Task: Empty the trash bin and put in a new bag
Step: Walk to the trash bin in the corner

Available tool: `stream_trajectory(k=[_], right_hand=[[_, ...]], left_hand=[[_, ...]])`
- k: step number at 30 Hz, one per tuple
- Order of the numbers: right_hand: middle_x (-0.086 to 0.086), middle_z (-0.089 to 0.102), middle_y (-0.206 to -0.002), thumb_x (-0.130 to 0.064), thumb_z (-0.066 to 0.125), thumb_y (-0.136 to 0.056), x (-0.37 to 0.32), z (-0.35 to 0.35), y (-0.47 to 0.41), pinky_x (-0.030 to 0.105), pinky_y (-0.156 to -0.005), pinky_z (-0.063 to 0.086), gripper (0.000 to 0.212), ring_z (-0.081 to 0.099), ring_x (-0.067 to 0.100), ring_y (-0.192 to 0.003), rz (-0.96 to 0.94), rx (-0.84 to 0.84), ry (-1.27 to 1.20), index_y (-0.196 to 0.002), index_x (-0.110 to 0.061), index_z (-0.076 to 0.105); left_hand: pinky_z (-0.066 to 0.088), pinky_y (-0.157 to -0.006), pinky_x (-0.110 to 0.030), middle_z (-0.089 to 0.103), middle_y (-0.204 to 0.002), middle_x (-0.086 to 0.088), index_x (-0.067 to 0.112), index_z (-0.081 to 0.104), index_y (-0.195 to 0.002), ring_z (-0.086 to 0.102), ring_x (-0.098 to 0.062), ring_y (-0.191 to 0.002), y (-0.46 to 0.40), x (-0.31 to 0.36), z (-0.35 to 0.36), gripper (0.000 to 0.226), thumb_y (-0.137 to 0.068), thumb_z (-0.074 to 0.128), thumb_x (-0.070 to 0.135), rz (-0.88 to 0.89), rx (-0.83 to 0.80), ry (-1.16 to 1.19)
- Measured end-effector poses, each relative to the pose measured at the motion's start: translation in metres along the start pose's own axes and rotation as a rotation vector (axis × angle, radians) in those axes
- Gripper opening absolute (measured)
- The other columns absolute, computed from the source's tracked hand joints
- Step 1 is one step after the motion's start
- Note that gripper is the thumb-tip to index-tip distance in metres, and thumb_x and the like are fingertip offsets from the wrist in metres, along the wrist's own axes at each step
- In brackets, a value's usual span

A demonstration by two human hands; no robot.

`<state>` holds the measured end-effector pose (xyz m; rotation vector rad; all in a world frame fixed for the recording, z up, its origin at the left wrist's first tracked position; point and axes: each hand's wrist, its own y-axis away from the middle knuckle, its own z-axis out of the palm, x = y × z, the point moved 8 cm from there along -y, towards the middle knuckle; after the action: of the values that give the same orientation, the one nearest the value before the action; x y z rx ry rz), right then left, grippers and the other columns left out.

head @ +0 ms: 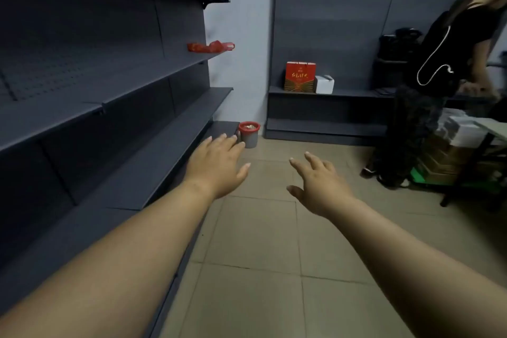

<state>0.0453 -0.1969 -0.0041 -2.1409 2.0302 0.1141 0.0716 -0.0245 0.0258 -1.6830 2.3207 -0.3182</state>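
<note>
A small grey trash bin [250,138] lined with a red bag folded over its rim stands on the tiled floor in the far corner, with light-coloured waste showing inside. My left hand [218,166] is stretched out palm down, fingers apart, its fingertips overlapping the bin's left side in the picture but well short of it. To the right, my right hand [319,184] is also spread and holds nothing. A folded red bag [211,46] lies on a middle shelf at the left.
Dark grey shelving [115,107] runs along the left wall and another unit [326,107] along the back, holding a red gift bag [300,77] and a white box [324,84]. A person in black [439,68] stands at the right beside stacked boxes [450,153].
</note>
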Motion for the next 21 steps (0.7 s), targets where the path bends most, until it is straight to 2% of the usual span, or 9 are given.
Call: stream_trajectory(k=[6,10,15,21], right_hand=[[0.002,0.016,-0.159,-0.048,0.043,-0.093,-0.023,0.047,-0.122,0.049,-0.111,0.028,0.059,0.020,0.031,-0.143,0.063,-0.081,0.041,-0.146,-0.031,0.022],[0.004,0.022,-0.157,-0.046,0.040,-0.095,-0.029,0.070,-0.198,0.047,-0.112,0.027,0.055,0.024,0.030,-0.142,0.100,-0.114,0.058,-0.146,-0.028,0.027],[0.002,0.033,-0.153,-0.046,0.036,-0.096,-0.018,0.086,-0.269,0.044,-0.112,0.027,0.050,0.030,0.027,-0.139,0.158,-0.120,0.036,-0.143,-0.027,0.034],[0.001,0.048,-0.142,-0.044,0.035,-0.097,0.013,0.096,-0.349,0.039,-0.106,0.035,0.045,0.041,0.024,-0.131,0.196,-0.091,0.021,-0.136,-0.024,0.046]], left_hand=[[0.017,-0.116,-0.038,0.034,-0.151,-0.005,0.019,0.038,-0.138,0.026,-0.023,-0.141,-0.073,-0.069,0.061,0.051,-0.093,0.034,0.043,-0.082,-0.051,0.039],[0.024,-0.112,-0.038,0.048,-0.139,-0.007,0.014,0.049,-0.128,0.039,-0.025,-0.131,-0.131,-0.108,0.097,0.048,-0.092,0.036,0.042,-0.123,-0.089,0.051],[0.038,-0.097,-0.039,0.057,-0.124,-0.008,0.012,0.054,-0.121,0.051,-0.028,-0.114,-0.200,-0.134,0.145,0.048,-0.091,0.035,0.044,-0.119,-0.147,0.035],[0.041,-0.091,-0.040,0.060,-0.119,-0.009,0.012,0.056,-0.118,0.053,-0.029,-0.109,-0.282,-0.145,0.186,0.048,-0.091,0.034,0.045,-0.126,-0.166,0.022]])
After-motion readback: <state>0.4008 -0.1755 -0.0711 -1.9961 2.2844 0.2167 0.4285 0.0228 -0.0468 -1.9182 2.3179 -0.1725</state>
